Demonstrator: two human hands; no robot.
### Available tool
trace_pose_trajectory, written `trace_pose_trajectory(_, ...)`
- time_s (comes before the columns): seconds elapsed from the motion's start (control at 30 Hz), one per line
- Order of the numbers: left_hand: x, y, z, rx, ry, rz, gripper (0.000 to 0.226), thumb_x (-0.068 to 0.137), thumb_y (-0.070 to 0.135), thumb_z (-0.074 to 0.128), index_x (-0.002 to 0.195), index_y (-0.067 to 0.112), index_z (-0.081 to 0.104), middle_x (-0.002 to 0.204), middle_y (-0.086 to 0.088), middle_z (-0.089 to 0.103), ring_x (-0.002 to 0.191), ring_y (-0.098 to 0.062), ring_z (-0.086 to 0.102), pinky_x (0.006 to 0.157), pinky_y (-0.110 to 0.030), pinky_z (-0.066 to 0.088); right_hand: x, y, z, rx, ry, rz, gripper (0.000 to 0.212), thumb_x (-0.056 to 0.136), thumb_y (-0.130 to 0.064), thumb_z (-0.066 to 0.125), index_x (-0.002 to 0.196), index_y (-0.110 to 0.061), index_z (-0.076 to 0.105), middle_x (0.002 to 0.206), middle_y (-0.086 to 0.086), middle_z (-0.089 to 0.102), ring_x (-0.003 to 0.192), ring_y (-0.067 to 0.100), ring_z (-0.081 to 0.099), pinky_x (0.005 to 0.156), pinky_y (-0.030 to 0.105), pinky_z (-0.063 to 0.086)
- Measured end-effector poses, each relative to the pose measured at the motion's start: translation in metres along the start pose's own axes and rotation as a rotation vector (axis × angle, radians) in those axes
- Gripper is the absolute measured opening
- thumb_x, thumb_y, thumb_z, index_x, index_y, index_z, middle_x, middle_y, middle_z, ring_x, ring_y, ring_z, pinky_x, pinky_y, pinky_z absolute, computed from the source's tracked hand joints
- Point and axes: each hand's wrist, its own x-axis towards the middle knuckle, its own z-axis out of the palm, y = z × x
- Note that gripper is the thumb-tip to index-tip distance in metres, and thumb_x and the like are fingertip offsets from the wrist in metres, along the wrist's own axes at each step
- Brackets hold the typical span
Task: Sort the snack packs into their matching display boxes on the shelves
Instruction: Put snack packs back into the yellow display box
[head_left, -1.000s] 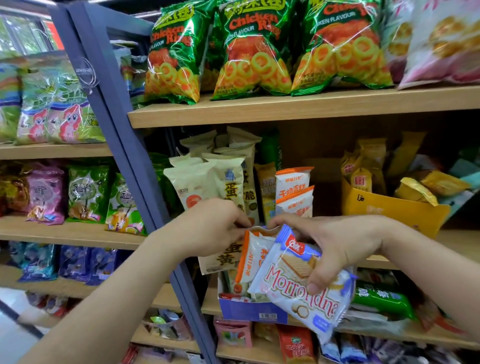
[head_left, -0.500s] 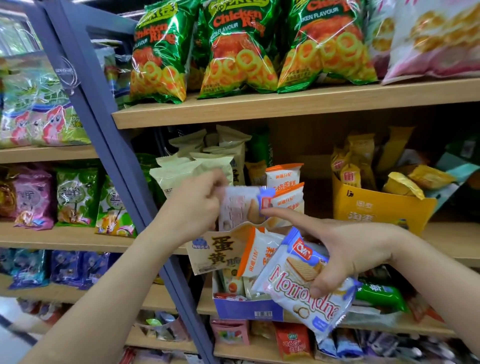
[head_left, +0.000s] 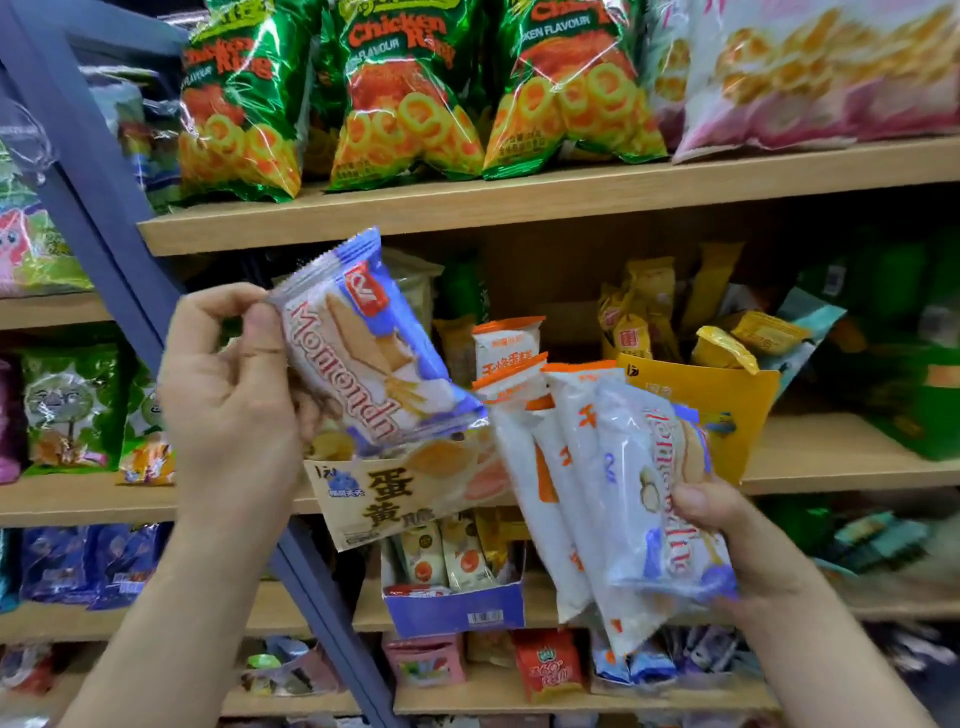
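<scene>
Wafer pack (head_left: 371, 358): my left hand (head_left: 234, 400) pinches it label-up for matching; my right hand (head_left: 727, 535) grips the other packs (head_left: 587, 467).

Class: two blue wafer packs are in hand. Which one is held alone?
The wafer pack in the left hand; the other sits bundled with orange packs in the right hand.
</scene>
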Motion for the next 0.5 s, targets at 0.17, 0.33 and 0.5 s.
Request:
trace_pose_trajectory(0.17, -0.022, 0.012, 0.021, 0.074, -0.115, -0.038, 0.022, 0.102, 0.023, 0.049, 0.084, 0.035, 0.053, 0.060, 0.006, 0.060, 0.046, -0.003, 0.051, 0.038, -0.020, 0.037, -0.010, -0.002, 0.025, -0.019, 0.257, -0.034, 0.081, 0.021, -0.036, 0.099, 0.095, -0.012, 0.079, 0.094, 0.018, 0.075, 0.073, 0.027, 0.075, 0.057, 0.036, 0.061)
trace_pose_trajectory(0.33, -0.038, 0.019, 0.053, 0.057, -0.245, -0.084, 0.021, 0.102, 0.023, 0.046, 0.088, 0.040, 0.047, 0.057, -0.005, 0.056, 0.044, -0.018, 0.055, 0.038, -0.037, 0.042, -0.020, -0.003, 0.038, -0.184, 0.422, -0.093, 0.072, 0.062, -0.018, 0.082, 0.129, -0.021, 0.056, 0.110, 0.013, 0.074, 0.093, 0.032, 0.073, 0.073, 0.046, 0.062)
trace_pose_trajectory(0.5, -0.038, 0.013, 0.075, 0.098, -0.432, -0.100, 0.009, 0.099, 0.025, 0.055, 0.090, 0.026, 0.056, 0.050, -0.002, 0.057, 0.040, -0.009, 0.047, 0.040, -0.029, 0.033, -0.026, 0.000, 0.051, -0.209, 0.455, -0.086, 0.061, 0.069, -0.018, 0.079, 0.125, -0.026, 0.057, 0.104, 0.006, 0.076, 0.089, 0.028, 0.075, 0.064, 0.039, 0.062)
